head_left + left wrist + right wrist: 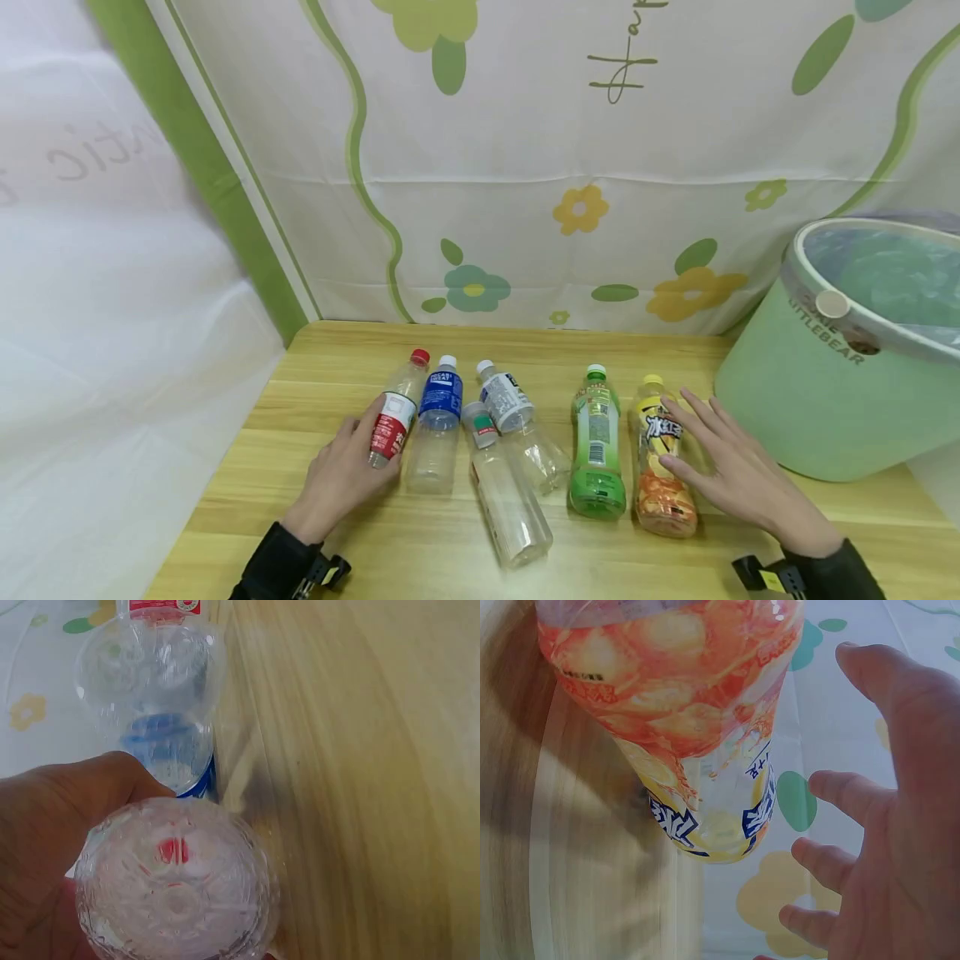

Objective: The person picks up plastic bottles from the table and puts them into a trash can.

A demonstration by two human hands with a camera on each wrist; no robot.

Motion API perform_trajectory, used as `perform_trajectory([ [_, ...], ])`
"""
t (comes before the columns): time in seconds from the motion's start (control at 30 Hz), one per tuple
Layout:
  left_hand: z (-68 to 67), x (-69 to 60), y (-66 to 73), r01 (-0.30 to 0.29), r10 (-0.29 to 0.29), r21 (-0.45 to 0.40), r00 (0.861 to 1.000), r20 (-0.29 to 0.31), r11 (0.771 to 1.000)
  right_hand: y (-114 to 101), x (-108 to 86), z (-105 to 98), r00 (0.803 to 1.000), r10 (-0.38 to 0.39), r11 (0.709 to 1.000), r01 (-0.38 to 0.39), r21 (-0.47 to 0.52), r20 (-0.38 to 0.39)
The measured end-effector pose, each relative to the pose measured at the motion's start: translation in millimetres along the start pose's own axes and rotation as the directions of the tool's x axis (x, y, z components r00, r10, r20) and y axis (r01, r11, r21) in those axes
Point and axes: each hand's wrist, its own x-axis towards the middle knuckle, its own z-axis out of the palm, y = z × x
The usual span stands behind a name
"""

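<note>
My left hand [343, 471] grips a clear plastic bottle [393, 425] with a red cap and a red-and-white label, at the left end of a row of bottles. In the left wrist view the thumb lies along this bottle's ribbed base [178, 892]. Just right of it lies a clear bottle with a blue label [441, 396]. At the row's right end lies a yellow-capped bottle with an orange-and-yellow wrap [663, 467]. Over its right side hovers my right hand [742, 471], fingers spread; the right wrist view shows the fingers apart from the bottle [682, 697].
Between the hands lie a slim clear bottle [510, 504], a crumpled white-labelled bottle [510, 400] and a green bottle [597, 450]. A large pale green bucket [817, 400] with a liner stands at the right of the wooden table [300, 425]. A flower-patterned cloth [480, 150] hangs behind.
</note>
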Motion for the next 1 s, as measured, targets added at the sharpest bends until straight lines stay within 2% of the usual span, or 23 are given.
perform_trajectory([
  [0.23, -5.7, -2.2, -3.3, -0.016, 0.016, -0.03, 1.0, 0.007, 0.999, -0.5, -1.5, 0.7, 1.0, 0.008, 1.0, -0.008, -0.005, 0.008],
  [0.5, -21.0, -4.3, -5.1, -0.082, 0.079, -0.031, 0.994, -0.069, 0.996, 0.3, -2.9, -0.3, 1.0, -0.003, 1.0, 0.003, 0.0, 0.0],
  [0.7, -30.2, -1.5, -3.6, -0.18, 0.176, -0.008, 0.97, -0.168, 0.984, -0.4, -2.9, -1.6, 1.0, -0.015, 1.0, 0.015, 0.004, -0.016],
  [1.0, -38.8, 5.6, 5.7, -0.253, 0.249, 0.008, 0.946, -0.21, 0.967, -2.7, -2.5, -3.7, 1.0, -0.015, 1.0, 0.016, 0.004, -0.023],
])
